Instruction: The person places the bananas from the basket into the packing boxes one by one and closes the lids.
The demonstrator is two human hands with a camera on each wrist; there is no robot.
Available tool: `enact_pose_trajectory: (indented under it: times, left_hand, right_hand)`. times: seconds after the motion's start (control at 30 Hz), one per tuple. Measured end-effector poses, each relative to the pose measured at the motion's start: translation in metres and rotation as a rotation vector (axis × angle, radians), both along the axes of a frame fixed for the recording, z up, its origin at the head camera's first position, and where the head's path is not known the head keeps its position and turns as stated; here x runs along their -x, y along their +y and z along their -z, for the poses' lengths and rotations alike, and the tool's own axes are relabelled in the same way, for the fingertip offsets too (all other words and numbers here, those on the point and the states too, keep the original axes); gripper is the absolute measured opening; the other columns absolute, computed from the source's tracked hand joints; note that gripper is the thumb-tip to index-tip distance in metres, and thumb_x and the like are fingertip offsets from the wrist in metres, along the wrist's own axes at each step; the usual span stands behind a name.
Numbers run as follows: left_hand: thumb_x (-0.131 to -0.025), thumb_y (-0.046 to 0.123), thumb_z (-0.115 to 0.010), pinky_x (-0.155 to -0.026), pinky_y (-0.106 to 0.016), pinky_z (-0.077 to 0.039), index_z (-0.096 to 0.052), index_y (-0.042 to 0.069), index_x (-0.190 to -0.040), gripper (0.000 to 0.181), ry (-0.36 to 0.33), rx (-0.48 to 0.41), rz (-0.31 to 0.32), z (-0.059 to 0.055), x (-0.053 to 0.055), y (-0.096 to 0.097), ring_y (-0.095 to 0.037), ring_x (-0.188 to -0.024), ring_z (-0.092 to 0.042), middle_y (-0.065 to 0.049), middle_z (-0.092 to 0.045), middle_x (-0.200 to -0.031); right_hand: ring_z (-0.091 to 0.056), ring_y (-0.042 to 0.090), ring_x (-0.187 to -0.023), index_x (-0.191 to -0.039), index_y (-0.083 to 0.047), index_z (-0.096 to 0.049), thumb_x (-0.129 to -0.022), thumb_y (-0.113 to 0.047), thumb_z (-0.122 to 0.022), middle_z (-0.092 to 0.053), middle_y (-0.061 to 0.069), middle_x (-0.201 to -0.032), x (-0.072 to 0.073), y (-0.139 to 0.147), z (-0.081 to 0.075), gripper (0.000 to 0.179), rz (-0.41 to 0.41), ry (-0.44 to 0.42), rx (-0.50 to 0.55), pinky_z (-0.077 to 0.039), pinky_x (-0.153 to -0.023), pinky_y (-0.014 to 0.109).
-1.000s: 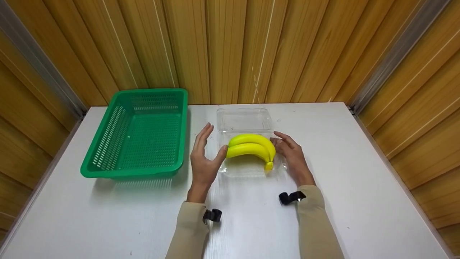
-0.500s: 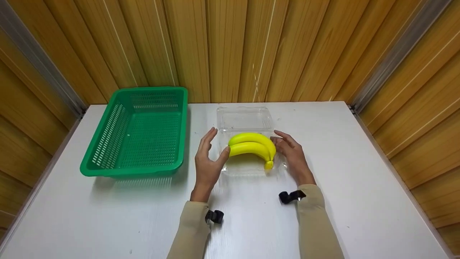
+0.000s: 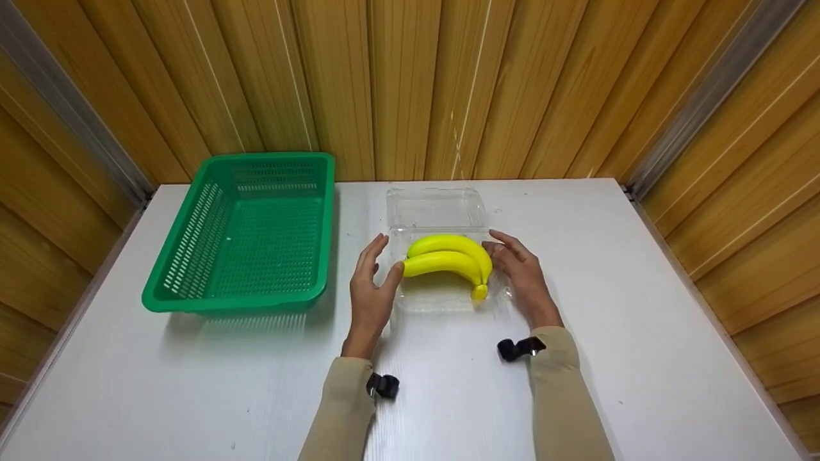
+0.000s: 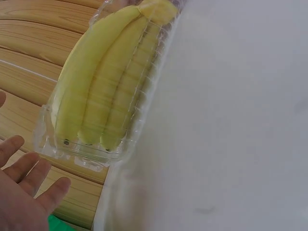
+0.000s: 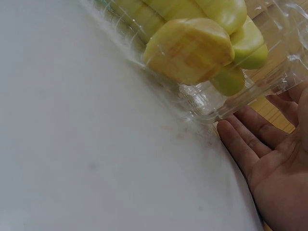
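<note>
A bunch of yellow bananas lies in the base of a clear plastic clamshell box, its stem toward the near right. The box's lid is folded back toward the wall. My left hand stands at the box's left side, fingers spread; in the left wrist view a gap shows between its fingers and the box. On the other side, my right hand has its fingertips right at the box's lower corner in the right wrist view. Neither hand grips anything.
To the left stands a green slotted plastic basket with nothing in it. Wood-look panels rise along the back and both sides of the white table.
My left hand has shifted slightly right, closer to the box, with its fingertips lower in view. My right hand and the bananas have kept their places.
</note>
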State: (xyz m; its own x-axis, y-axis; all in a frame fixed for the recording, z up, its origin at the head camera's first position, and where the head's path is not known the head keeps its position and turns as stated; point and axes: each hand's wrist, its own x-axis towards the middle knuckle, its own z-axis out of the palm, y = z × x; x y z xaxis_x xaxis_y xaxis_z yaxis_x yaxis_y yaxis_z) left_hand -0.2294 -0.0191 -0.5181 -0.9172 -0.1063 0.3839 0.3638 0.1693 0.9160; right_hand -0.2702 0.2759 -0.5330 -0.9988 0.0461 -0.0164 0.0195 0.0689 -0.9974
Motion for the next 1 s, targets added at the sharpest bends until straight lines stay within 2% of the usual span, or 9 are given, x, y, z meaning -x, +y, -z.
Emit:
enact_pose_trajectory:
  times: [0.27,0.57,0.87,1.0]
  left_hand:
    - [-0.106,0.009,-0.058,-0.116,-0.056,-0.039,-0.053,0.005,-0.155,0.049,-0.079,-0.036,0.012,0.005,0.002,-0.001,-0.03,-0.146,-0.046,-0.009,-0.05,-0.16]
    - [-0.104,0.007,-0.052,-0.115,-0.052,-0.042,-0.052,0.005,-0.155,0.051,-0.147,-0.062,0.07,0.011,0.004,-0.003,-0.034,-0.144,-0.048,-0.011,-0.05,-0.16]
    - [-0.105,0.004,-0.047,-0.119,-0.052,-0.037,-0.051,0.009,-0.157,0.053,-0.23,-0.048,0.094,0.014,0.006,-0.005,-0.03,-0.145,-0.047,-0.01,-0.051,-0.159]
    - [-0.104,0.004,-0.045,-0.119,-0.051,-0.037,-0.051,0.008,-0.157,0.053,-0.244,-0.049,0.1,0.015,0.007,-0.006,-0.03,-0.145,-0.047,-0.01,-0.052,-0.158]
  right_hand:
    - [-0.059,0.025,-0.133,-0.157,-0.016,-0.053,-0.111,-0.034,-0.058,-0.062,0.009,-0.148,-0.001,0.001,-0.001,0.05,-0.006,-0.007,-0.014,-0.038,-0.119,0.041]
    - [-0.06,0.024,-0.132,-0.157,-0.017,-0.054,-0.11,-0.036,-0.059,-0.063,0.006,-0.146,-0.001,0.001,-0.001,0.051,-0.001,-0.014,-0.039,-0.039,-0.118,0.041]
    - [-0.061,0.025,-0.132,-0.157,-0.015,-0.054,-0.111,-0.034,-0.059,-0.062,0.011,-0.148,0.0,0.001,-0.002,0.05,-0.009,-0.003,-0.008,-0.04,-0.117,0.04]
    - [-0.062,0.025,-0.131,-0.157,-0.014,-0.054,-0.111,-0.033,-0.059,-0.062,0.013,-0.148,-0.001,0.0,-0.002,0.05,-0.009,-0.002,0.015,-0.041,-0.116,0.039]
